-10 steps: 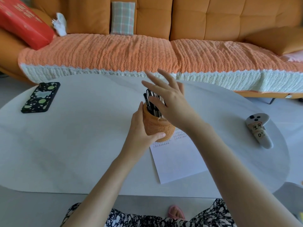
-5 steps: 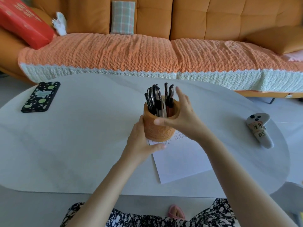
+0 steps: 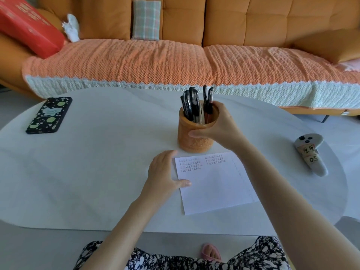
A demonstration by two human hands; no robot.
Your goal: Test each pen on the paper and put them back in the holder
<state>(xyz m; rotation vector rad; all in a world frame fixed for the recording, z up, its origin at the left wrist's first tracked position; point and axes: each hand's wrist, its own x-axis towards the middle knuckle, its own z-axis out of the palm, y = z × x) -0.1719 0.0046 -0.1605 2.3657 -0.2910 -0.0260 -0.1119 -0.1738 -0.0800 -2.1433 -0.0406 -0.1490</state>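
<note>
An orange cylindrical pen holder (image 3: 191,138) stands upright on the white table (image 3: 101,162), just beyond the top edge of a white sheet of paper (image 3: 216,184). Several black pens (image 3: 191,103) stand in it, caps up. My right hand (image 3: 220,126) grips the holder from its right side, thumb across the front and fingers around the back. My left hand (image 3: 164,177) lies flat at the paper's left edge, fingers straight, thumb resting on the sheet. The paper carries short rows of pen marks near its top.
A phone in a black spotted case (image 3: 49,114) lies at the table's far left. A grey controller with taped labels (image 3: 310,153) lies at the right. An orange sofa (image 3: 175,61) runs along the far side of the table. My patterned skirt shows below the table's near edge.
My left hand has let go of the holder and dropped to the paper's left edge. My right hand moved from the pen tops to grip the holder's side, and the holder now sits farther back.
</note>
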